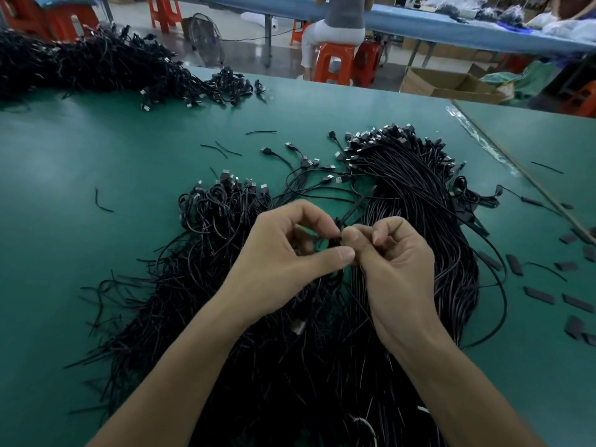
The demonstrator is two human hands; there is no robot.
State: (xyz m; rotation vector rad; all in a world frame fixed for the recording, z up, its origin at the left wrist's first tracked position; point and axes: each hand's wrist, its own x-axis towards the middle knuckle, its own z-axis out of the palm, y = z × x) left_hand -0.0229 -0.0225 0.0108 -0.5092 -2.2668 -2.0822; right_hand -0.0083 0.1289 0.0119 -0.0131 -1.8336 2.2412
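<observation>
Both hands meet above the middle of a green table [96, 162]. My left hand [287, 250] pinches a small coiled black cable [329, 243] between thumb and curled fingers. My right hand [393, 256] pinches the same coil from the right, fingertips touching the left thumb. What exactly sits between the fingertips is partly hidden. A big bundle of straight black USB cables [412, 195] lies to the right, plugs pointing away. A heap of coiled, tied cables [222, 204] lies to the left of my hands.
A large pile of black cables [96, 66] fills the far left of the table. Short black wire ties [225, 150] and flat black sleeve pieces [538, 295] lie scattered. Beyond the table are a person on a red stool [335, 62], a fan [206, 40] and cardboard boxes [445, 85].
</observation>
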